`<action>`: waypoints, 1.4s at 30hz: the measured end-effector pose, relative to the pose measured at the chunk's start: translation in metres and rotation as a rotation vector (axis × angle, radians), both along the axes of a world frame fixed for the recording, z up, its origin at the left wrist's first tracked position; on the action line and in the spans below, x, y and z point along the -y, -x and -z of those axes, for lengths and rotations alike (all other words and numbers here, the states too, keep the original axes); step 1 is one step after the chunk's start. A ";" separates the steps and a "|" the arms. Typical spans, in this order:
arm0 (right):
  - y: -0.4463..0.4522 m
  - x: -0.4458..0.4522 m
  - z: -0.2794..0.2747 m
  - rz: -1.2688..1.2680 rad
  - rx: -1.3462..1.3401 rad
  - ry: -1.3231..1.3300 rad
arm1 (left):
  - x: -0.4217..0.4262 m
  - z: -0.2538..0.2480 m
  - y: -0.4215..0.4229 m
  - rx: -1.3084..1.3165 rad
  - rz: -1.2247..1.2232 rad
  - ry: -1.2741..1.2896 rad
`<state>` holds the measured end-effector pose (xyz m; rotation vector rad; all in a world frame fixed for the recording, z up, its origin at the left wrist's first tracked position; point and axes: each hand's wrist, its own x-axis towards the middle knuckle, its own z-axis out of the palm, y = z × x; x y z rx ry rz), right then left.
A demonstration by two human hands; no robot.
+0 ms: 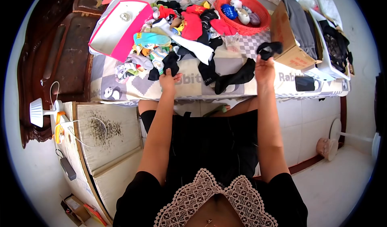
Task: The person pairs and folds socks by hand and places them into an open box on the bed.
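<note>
Head view: the right hand (265,70) has its fingers closed on a bunched black sock (270,49), lifted at the fingertips. The left hand (167,81) has its thumb apart and its fingers at a dark sock (171,62) on the near edge of the mixed pile (177,33); whether they grip it or only touch it I cannot tell. A long black sock (238,77) lies on the patterned sheet (141,87) just left of the right fingers, its upper end near them. Beyond and to the right of the left fingers, a long white sock (191,45) lies across the pile; a teal sock (151,39) is beyond them and to the left. Farther off that way stands a pink-edged white box (121,29). Beyond the right fingers and somewhat left sits a red basket (242,28), with rolled socks (242,15) inside. Right of those fingers, a cardboard box (284,33) holds grey cloth (300,25), and a dark phone (305,83) lies nearer the sheet's front edge
</note>
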<state>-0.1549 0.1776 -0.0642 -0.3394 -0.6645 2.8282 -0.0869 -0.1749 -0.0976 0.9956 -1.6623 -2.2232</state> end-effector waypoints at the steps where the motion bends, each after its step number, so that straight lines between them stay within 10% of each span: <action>1: 0.005 -0.003 -0.015 0.050 -0.023 -0.038 | 0.003 -0.004 -0.002 -0.010 -0.033 -0.074; 7: 0.021 0.028 -0.023 -0.191 -0.081 -0.390 | -0.006 -0.030 -0.010 -0.266 0.329 -0.240; 11: -0.013 0.085 -0.034 0.071 -0.228 -1.833 | -0.030 -0.035 -0.009 -0.403 0.346 -0.235; 17: -0.078 0.143 -0.037 -0.833 -0.106 -1.008 | -0.064 -0.054 -0.022 -0.393 0.305 0.161; 26: -0.107 0.144 -0.021 -0.633 -0.088 -0.758 | -0.090 -0.049 -0.051 -0.101 0.285 0.660; 29: -0.104 0.131 -0.020 -0.617 -0.053 -1.190 | -0.100 -0.053 -0.059 -0.276 0.292 0.706; 32: -0.098 0.122 -0.023 -0.011 0.084 -1.739 | -0.120 -0.064 -0.074 -0.360 0.394 0.453; 38: -0.088 0.103 -0.032 0.131 0.008 -1.479 | -0.139 -0.071 -0.091 -0.351 0.600 0.572; 42: -0.104 0.099 -0.046 0.092 -0.230 -1.363 | -0.137 -0.075 -0.075 -0.404 0.514 0.040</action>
